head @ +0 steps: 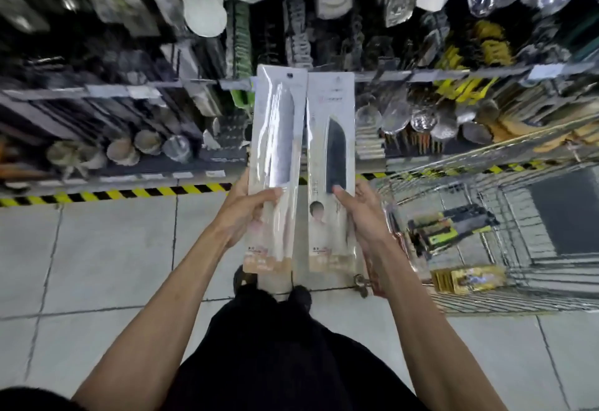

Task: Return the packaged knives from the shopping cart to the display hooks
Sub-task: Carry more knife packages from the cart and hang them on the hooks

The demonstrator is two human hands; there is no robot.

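Note:
I hold two packaged knives upright side by side in front of the shelves. My left hand (241, 213) grips the left knife package (277, 138), a clear blister with a pale blade, by its lower half. My right hand (363, 213) grips the right knife package (330, 158), which shows a dark blade, thumb on its front. The wire shopping cart (505, 300) stands to my right with more packaged goods (450, 227) inside. The display hooks are lost among blurred hanging wares (291, 28) above the packages.
Shelving with hanging ladles, strainers and utensils (421, 112) fills the upper view. Bowls (129, 148) sit on a low shelf at left. A yellow-black hazard stripe (129, 193) marks the shelf base. Grey tiled floor (97, 265) lies under me.

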